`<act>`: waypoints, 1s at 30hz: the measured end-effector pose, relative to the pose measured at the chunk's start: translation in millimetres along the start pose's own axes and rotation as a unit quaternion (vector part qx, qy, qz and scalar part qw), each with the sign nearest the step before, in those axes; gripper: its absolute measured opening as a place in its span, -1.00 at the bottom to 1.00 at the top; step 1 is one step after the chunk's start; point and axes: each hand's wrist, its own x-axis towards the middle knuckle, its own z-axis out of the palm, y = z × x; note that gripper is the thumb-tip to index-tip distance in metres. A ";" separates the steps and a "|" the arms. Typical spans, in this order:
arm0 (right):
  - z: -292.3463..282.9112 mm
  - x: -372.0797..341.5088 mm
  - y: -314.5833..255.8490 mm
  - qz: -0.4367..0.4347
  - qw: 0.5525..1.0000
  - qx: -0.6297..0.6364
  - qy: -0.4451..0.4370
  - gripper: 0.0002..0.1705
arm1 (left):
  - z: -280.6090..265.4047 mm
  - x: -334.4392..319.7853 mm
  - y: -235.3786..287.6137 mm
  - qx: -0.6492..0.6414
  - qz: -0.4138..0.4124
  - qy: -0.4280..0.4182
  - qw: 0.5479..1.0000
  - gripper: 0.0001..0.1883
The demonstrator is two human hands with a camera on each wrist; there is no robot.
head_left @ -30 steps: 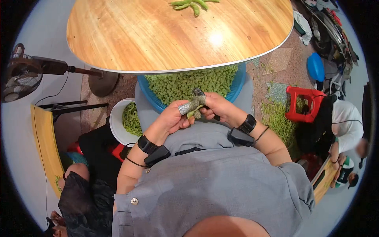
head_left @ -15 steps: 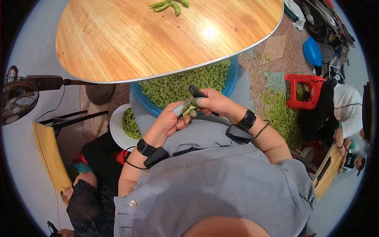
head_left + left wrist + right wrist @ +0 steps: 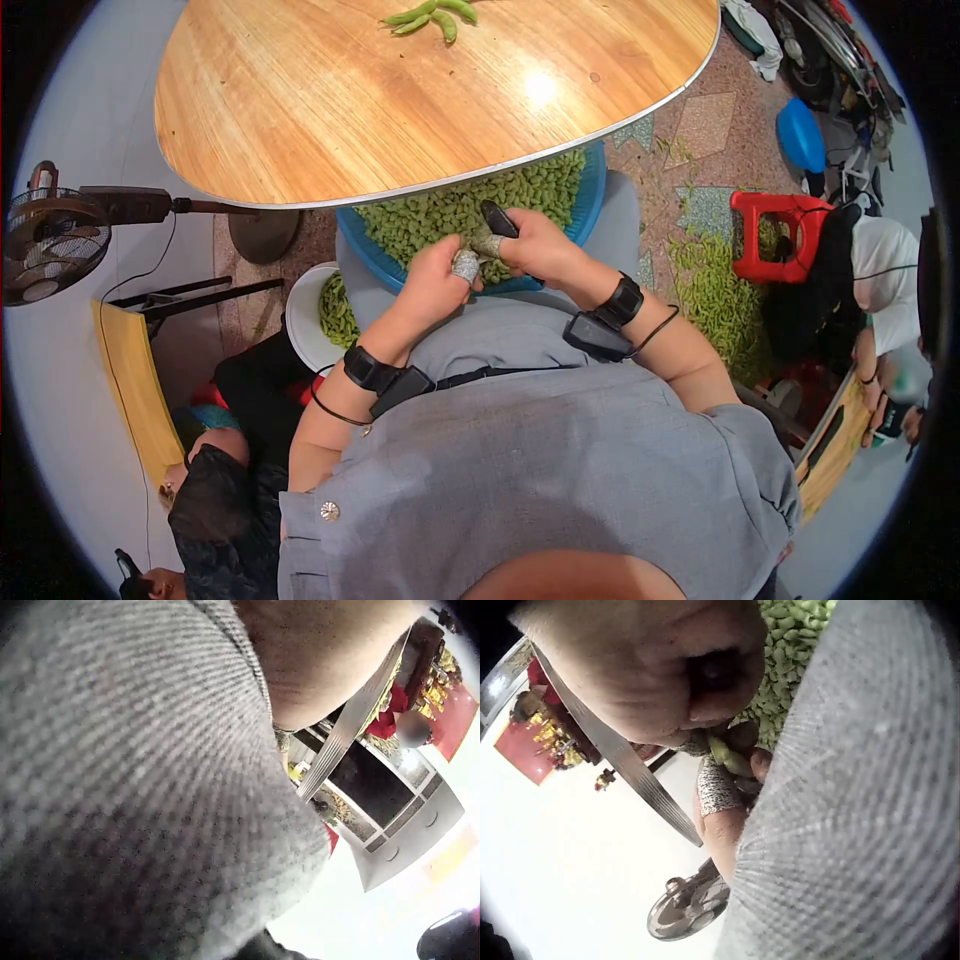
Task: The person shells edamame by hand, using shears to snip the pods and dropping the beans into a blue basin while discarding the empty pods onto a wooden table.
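Observation:
Both hands meet close in front of the body, over the near edge of a blue basin (image 3: pixel 597 185) full of shelled green beans (image 3: pixel 405 225). My left hand (image 3: pixel 433 277), its back upward, grips one end of a green bean pod (image 3: pixel 733 759). Silvery patterned tape wraps the left thumb (image 3: pixel 718 789). In my right hand (image 3: pixel 545 248) is a black-handled tool (image 3: pixel 497 217), its handle end poking out past the fist; the tool's working end is hidden. The right thumb, also taped, presses near the pod. Grey shirt fabric (image 3: pixel 150 787) fills most of the left wrist view.
A wooden table (image 3: pixel 400 110) overhangs the basin, with several pods (image 3: pixel 430 17) on top. A white bucket (image 3: pixel 305 320) of pods stands left, near a fan (image 3: pixel 55 245). On the right are scattered pods (image 3: pixel 715 300), a red stool (image 3: pixel 785 265) and other people.
My left hand has rolled over so its back faces up, and the pod visible between the hands is now mostly covered in the head view. The right hand keeps the tool. The head view has shifted.

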 end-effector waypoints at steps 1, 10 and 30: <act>-1.1 0.0 1.6 0.002 1.000 0.002 -0.001 -0.82 | -0.1 2.8 -3.3 0.000 -0.003 0.000 1.000 -0.83; -22.3 4.6 11.7 0.011 0.989 0.149 0.013 -0.87 | -15.0 25.7 -38.9 0.061 0.183 0.054 0.980 -0.72; -31.2 36.7 -171.8 -0.347 0.789 -0.460 0.211 -0.72 | -123.4 -87.1 -101.5 0.450 0.013 0.378 0.809 -0.66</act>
